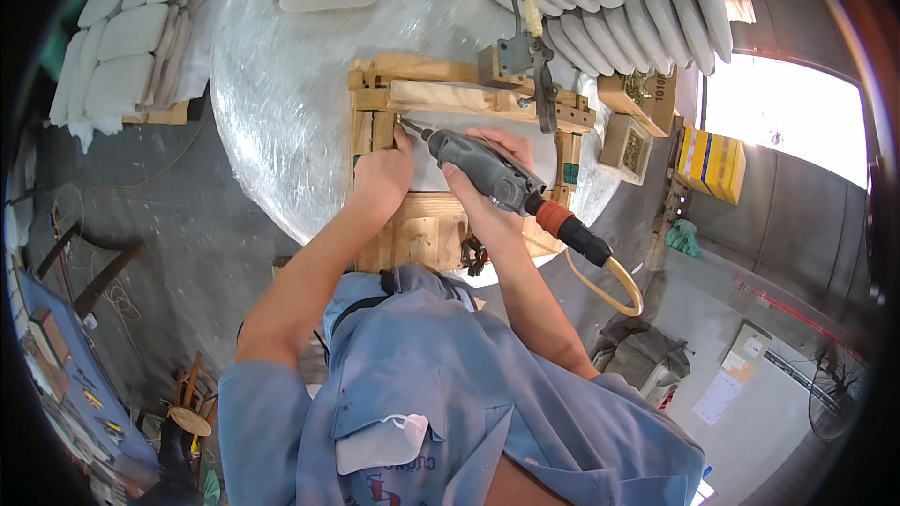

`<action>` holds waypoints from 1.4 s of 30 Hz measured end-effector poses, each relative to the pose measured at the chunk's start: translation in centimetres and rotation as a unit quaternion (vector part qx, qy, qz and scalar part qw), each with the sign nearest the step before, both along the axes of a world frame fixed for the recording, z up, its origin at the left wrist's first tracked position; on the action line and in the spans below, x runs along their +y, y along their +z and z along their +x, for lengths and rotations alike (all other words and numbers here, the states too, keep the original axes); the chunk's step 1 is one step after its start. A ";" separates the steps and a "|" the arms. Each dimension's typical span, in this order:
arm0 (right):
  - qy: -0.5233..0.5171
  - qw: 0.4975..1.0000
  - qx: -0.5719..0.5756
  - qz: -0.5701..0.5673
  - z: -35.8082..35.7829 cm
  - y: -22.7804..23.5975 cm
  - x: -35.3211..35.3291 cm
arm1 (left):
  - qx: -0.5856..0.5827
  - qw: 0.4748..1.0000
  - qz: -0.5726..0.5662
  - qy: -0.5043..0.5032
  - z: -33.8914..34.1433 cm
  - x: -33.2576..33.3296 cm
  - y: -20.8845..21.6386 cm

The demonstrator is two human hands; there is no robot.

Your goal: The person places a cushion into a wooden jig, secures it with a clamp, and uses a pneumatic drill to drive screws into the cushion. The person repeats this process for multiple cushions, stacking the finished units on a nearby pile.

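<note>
The power driver [480, 167] sits over the wooden frame [433, 69], bit [413, 126] at the frame's upper-left inner corner. The right hand [483, 209] wraps the tool; the left hand [382, 178] extends a finger [402, 140] beside the bit, any hold hidden. Off-axis pressure could slip the bit into that finger.

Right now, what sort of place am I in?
Probably a woodworking shop, perhaps for furniture, judging by the handheld power tool, the wooden frame and the stacked pale pads.
</note>
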State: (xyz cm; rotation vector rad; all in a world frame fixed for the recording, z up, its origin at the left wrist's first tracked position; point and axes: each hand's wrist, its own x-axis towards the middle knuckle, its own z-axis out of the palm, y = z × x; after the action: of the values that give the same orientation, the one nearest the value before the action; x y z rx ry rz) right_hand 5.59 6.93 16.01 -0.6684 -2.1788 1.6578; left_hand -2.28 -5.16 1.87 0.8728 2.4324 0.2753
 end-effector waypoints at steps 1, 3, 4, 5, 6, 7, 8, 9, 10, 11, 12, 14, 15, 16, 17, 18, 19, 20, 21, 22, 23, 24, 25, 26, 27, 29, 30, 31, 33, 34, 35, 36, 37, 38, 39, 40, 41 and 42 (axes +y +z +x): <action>0.000 1.000 -0.010 0.002 -0.1 -0.1 -0.2 | -0.001 1.000 -0.010 -0.009 0.3 0.0 0.0; -0.006 1.000 -0.023 0.014 -0.3 -0.4 -0.4 | 0.009 0.999 -0.017 -0.029 0.2 0.2 0.2; -0.002 1.000 -0.023 0.022 -0.5 -0.5 -0.6 | 0.016 0.999 -0.018 -0.036 0.1 0.2 0.3; 0.003 0.999 -0.022 0.028 -0.7 -0.6 -0.7 | 0.024 0.999 -0.020 -0.043 0.0 0.2 0.5; 0.008 0.999 -0.022 0.034 -1.0 -0.7 -0.8 | 0.029 0.998 -0.012 -0.047 -0.1 0.2 0.5; 0.018 0.999 -0.021 0.039 -1.3 -0.7 -0.8 | 0.034 0.998 -0.005 -0.051 -0.1 0.2 0.6; 0.027 0.999 -0.016 0.044 -1.8 -0.7 -0.7 | 0.043 0.997 0.003 -0.056 -0.4 0.3 0.3; 0.035 0.998 -0.011 0.049 -2.3 -0.9 -0.6 | 0.045 0.997 0.017 -0.055 -0.6 0.4 -0.1; 0.054 0.996 -0.005 0.067 -3.1 -1.6 -0.3 | 0.047 0.997 0.030 -0.054 -0.7 0.5 -0.8; 0.072 0.994 -0.003 0.085 -3.9 -2.5 0.2 | 0.046 0.997 0.043 -0.054 -0.5 0.7 -1.5; 0.087 0.991 -0.001 0.105 -4.6 -2.6 0.5 | 0.048 0.996 0.051 -0.050 -0.5 0.6 -2.6; 0.101 0.976 -0.091 0.167 -7.2 -1.0 0.3 | 0.048 0.996 0.065 -0.040 -0.4 0.0 -4.0; 0.108 0.966 -0.130 0.198 -8.1 0.2 0.2 | 0.051 0.996 0.070 -0.038 -0.4 0.0 -3.6; 0.100 0.969 -0.135 0.180 -7.5 0.7 0.6 | 0.055 0.995 0.069 -0.034 -0.3 -0.1 -3.2; 0.095 0.974 -0.133 0.158 -7.6 1.1 0.5 | 0.065 0.995 0.064 -0.028 -0.8 -0.5 -2.6; 0.091 0.978 -0.129 0.137 -7.7 1.6 0.4 | 0.078 0.993 0.080 -0.035 -0.9 -0.8 -2.1; 0.077 0.984 -0.098 0.125 -7.1 1.3 0.7 | 0.090 0.990 0.096 -0.042 -0.7 -1.2 -1.5; 0.064 0.990 -0.066 0.111 -5.7 0.0 1.3 | 0.102 0.987 0.111 -0.049 -0.3 -1.8 -0.9; 0.051 0.993 -0.035 0.099 -4.4 -1.2 2.0 | 0.074 0.982 0.174 -0.022 0.2 -2.7 0.0; 0.040 0.994 -0.011 0.102 -2.7 -1.7 2.4 | 0.044 0.970 0.239 0.003 0.8 -3.5 0.8; 0.035 0.994 0.012 0.104 -0.6 -1.8 2.2 | 0.014 0.953 0.302 0.034 1.2 -4.4 1.5; 0.008 0.998 0.010 0.054 1.4 -1.6 1.8 | -0.127 0.923 0.327 0.160 1.3 -5.5 2.0; -0.026 1.000 0.004 0.006 3.6 -1.1 1.3 | -0.270 0.857 0.342 0.273 1.4 -6.6 2.5; -0.052 0.998 0.000 -0.035 5.4 0.1 0.7 | -0.403 0.760 0.343 0.377 1.8 -7.7 2.7; -0.073 0.994 -0.003 -0.077 6.9 1.3 0.1 | -0.451 0.649 0.417 0.449 2.5 -8.6 2.0; -0.102 0.986 -0.002 -0.134 9.7 3.0 -0.6 | -0.514 0.382 0.537 0.549 3.7 -9.6 0.2; -0.120 0.979 -0.003 -0.162 10.8 3.6 -0.8 | -0.548 0.310 0.564 0.534 4.1 -9.5 1.4; -0.124 0.978 0.005 -0.167 11.7 4.1 -1.2 | -0.566 0.289 0.574 0.516 4.4 -9.1 1.7; -0.129 0.975 0.021 -0.177 13.1 5.0 -1.8 | -0.599 0.244 0.594 0.478 5.4 -8.4 2.1; -0.135 0.974 0.014 -0.179 13.2 5.6 -2.1 | -0.604 0.270 0.596 0.456 5.6 -8.0 2.3; -0.128 0.975 0.016 -0.180 13.5 5.7 -2.2 | -0.608 0.266 0.596 0.452 5.7 -7.4 2.8; -0.121 0.976 0.019 -0.182 13.9 5.8 -2.3 | -0.612 0.261 0.596 0.449 5.9 -7.0 3.5; -0.113 0.976 0.021 -0.183 14.2 5.9 -2.4 | -0.616 0.257 0.597 0.445 6.0 -6.7 4.0; -0.108 0.977 0.022 -0.183 14.5 5.9 -2.5 | -0.613 0.257 0.602 0.442 6.0 -6.4 4.2; -0.102 0.978 0.023 -0.183 14.9 5.8 -2.5 | -0.611 0.257 0.606 0.440 6.0 -6.2 4.4; -0.096 0.978 0.024 -0.183 15.2 5.9 -2.7 | -0.607 0.257 0.611 0.437 5.9 -6.0 4.6; -0.098 0.979 0.023 -0.179 15.5 6.0 -2.9 | -0.608 0.265 0.610 0.433 5.9 -6.0 4.9; -0.101 0.979 0.022 -0.175 15.6 6.1 -3.2 | -0.608 0.272 0.610 0.429 6.0 -6.0 5.1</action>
State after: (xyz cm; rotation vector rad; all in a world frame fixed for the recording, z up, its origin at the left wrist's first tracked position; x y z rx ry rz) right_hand 21.20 3.69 22.08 -0.9024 -1.7363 1.9388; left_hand 3.68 -11.17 7.01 -0.5044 0.4069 2.2711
